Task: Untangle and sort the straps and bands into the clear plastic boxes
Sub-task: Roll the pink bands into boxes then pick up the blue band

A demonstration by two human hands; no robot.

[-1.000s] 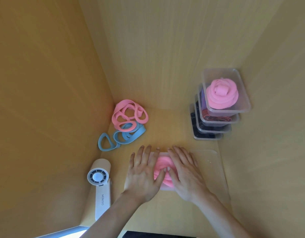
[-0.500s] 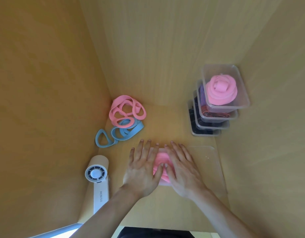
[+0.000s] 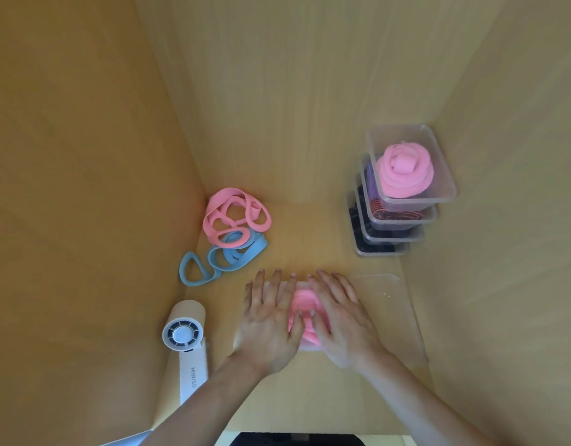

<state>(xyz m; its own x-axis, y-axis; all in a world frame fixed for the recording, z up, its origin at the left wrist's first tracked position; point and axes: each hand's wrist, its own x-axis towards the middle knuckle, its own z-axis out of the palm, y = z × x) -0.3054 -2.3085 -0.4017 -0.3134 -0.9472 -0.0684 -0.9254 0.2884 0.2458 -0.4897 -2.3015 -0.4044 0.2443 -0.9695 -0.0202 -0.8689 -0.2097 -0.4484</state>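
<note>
While both palms press flat on a coiled pink band (image 3: 305,317), packing step under way, lid not yet on.

Left hand (image 3: 271,320) and right hand (image 3: 340,320) spread, fingers extended, thumbs meeting over the coil and holding it down inside a shallow clear box (image 3: 242,341); no pinch by either. Clear lid (image 3: 387,304) flat just right of the right hand. Stack of 4 clear boxes (image 3: 403,201) at far right, topmost holding a rolled pink band. Still loose near the left wall: tangled pink bands (image 3: 235,220) overlapping blue bands (image 3: 223,259), touching. White handheld fan (image 3: 184,336) beside the left hand, not part of the job. Probable next move: keep 1 hand on the coil against spring-back, fetch lid with the other, seat it, then add box to stack. Coil likely to unwind if both palms lift together.
</note>
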